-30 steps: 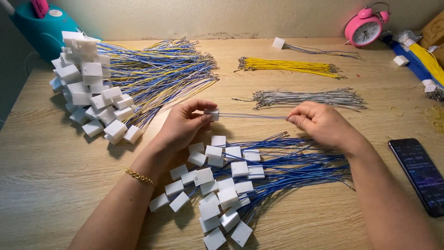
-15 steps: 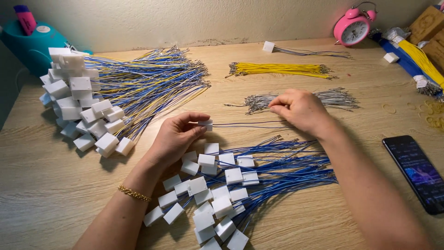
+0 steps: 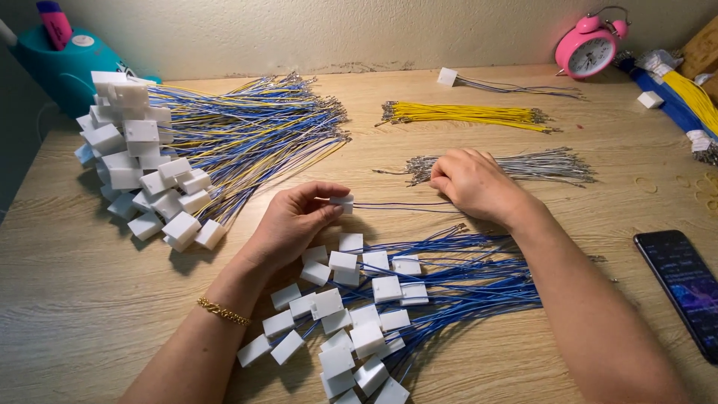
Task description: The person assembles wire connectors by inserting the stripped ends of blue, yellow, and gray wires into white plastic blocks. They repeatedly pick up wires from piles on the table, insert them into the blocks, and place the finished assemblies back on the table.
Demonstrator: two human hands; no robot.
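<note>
My left hand pinches a small white connector block whose blue wires trail to the right across the table. My right hand rests with its fingertips on the left end of a bundle of grey wires; whether it grips one I cannot tell. Below both hands lies a pile of white connectors with blue wires. A bigger pile of connectors with blue and yellow wires sits at the left.
A bundle of yellow wires and a single connector with wires lie further back. A pink alarm clock stands at the back right, a teal holder at the back left, a phone at the right edge.
My right hand has moved from the far end of the blue wires up and back to the grey wire bundle. My left hand keeps holding the connector.
</note>
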